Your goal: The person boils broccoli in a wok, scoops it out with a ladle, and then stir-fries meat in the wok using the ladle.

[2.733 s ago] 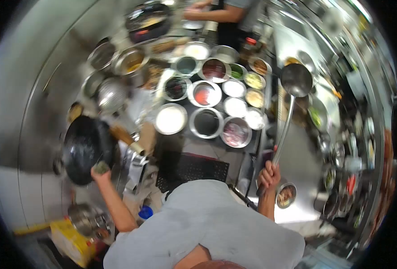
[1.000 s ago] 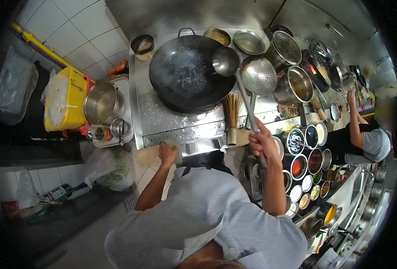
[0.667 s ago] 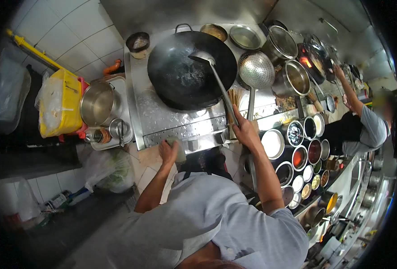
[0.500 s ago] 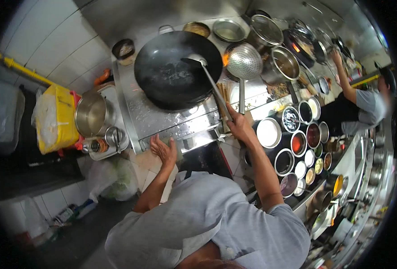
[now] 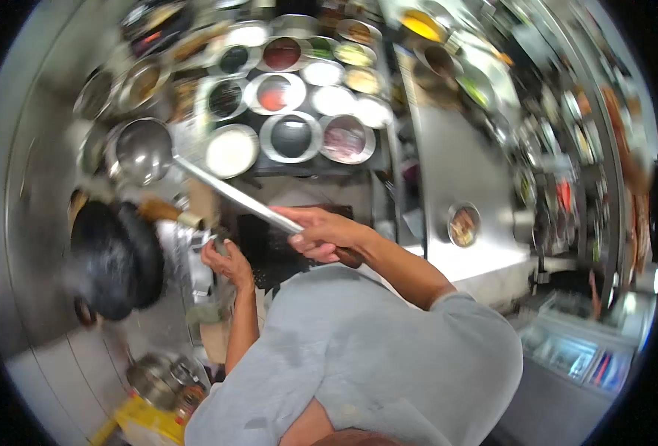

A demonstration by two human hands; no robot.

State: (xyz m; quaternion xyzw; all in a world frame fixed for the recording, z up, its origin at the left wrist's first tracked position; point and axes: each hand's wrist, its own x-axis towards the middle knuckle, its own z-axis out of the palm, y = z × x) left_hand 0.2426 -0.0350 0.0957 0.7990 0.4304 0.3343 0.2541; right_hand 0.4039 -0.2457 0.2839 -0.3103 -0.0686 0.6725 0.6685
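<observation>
My right hand (image 5: 318, 232) is closed round the long handle of a metal ladle (image 5: 228, 192) in front of my chest. The ladle's bowl is over the perforated strainer, beside the pots at the left. My left hand (image 5: 226, 262) is at the stove's front edge, its fingers bent round something small and dark that I cannot make out. A greenish cloth (image 5: 204, 314) lies near the left wrist. The black wok (image 5: 109, 260) sits on the stove, left of my left hand, blurred, with faint steam at its side.
Several round containers (image 5: 232, 151) of ingredients stand ahead. A wooden-handled brush (image 5: 161, 210) lies by the wok. On the steel counter (image 5: 448, 163) at right is a small bowl of food (image 5: 463, 225). A yellow crate (image 5: 150, 422) is at lower left, a glass-topped cabinet (image 5: 566, 353) at lower right.
The view has swung right, toward the ingredient containers. The ladle has left the wok and its bowl is over the strainer. My left hand's spread fingers have bent inward.
</observation>
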